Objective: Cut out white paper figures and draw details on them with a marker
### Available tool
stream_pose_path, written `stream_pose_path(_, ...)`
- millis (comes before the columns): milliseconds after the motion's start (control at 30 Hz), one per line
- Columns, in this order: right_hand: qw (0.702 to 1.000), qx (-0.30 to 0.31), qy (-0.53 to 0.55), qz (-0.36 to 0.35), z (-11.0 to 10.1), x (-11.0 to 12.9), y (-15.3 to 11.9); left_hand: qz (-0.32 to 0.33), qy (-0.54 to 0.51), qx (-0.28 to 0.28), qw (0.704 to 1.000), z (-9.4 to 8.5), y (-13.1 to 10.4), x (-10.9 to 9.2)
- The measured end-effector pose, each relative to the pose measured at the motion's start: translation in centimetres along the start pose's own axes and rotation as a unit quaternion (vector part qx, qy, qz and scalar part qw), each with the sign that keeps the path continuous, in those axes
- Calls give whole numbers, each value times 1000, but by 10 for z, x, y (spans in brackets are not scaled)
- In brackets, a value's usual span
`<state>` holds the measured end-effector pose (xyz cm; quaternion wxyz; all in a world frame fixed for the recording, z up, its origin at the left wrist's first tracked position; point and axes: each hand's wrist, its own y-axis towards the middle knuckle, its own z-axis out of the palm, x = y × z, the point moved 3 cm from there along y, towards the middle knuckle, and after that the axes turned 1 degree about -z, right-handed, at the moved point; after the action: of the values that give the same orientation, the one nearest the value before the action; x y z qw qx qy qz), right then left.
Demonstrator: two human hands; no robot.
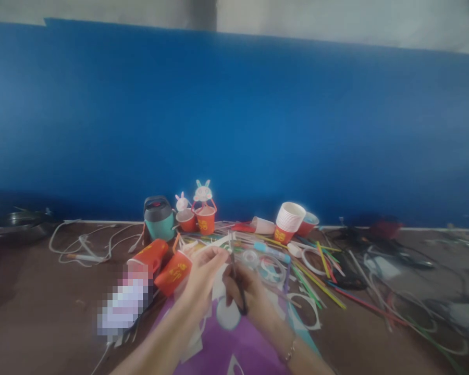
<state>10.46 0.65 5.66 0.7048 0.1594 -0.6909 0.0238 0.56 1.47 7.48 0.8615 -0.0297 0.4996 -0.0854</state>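
Observation:
My right hand [244, 286] is closed around a pair of scissors [241, 297] with dark handles, the blades pointing up and away. Close to the blades, the fingertips of my left hand [207, 265] are pinched together on what looks like a white paper piece [221, 241], blurred at its edges. Below both hands, a round white paper disc [229, 313] lies on a purple sheet [234, 346]. Two red paper cups, one a tipped cup [175, 273], lie left of my left hand.
A teal jug [159, 219] stands at the back left, beside a red cup with a rabbit figure [203, 192]. Stacked paper cups [289, 221] stand at the back right. Coloured sticks [320, 284], a tape roll [250, 259] and cut paper rings [305, 311] are scattered rightward. A blue partition [234, 120] rises behind.

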Motion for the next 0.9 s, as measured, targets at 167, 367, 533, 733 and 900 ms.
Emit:
stream_pose_path(167, 1000, 0, -13, 7, 0, 2, 0, 7, -2, -1, 1000, -2, 1, 0)
stream_pose_path(367, 1000, 4, -14, 11, -1, 4, 0, 35, 4, -2, 999, -2, 2, 0)
stream_pose_path(533, 1000, 0, -8, 18, -1, 1, -1, 34, 17, -17, 999, -3, 2, -2)
stream_pose_path(733, 1000, -4, -10, 24, 0, 0, -2, 63, 37, -28, 997, -7, 4, -1)
stream_pose_path(900, 1000, -12, 1, 29, 1, -4, -1, 51, 30, -29, 998, -8, 5, 1)
